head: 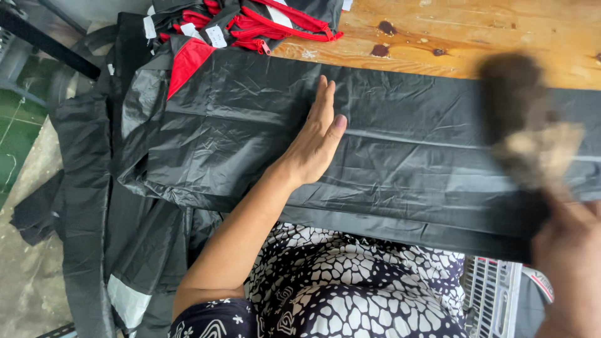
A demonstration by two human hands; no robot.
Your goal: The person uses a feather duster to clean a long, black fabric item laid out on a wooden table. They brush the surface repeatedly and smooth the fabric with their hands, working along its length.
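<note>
A big black garment [250, 144] made of thin, shiny, crinkly cloth lies spread out flat on a wooden table, and it has a red patch near its top left corner. Its left end hangs off the table edge in loose folds, and its long flat part runs all the way to the right side of the view. A blurry brush [532, 138] with dark bristles on top and a pale, tan lower part is over the right part of the black cloth, but it is too fuzzy to tell more.
</note>
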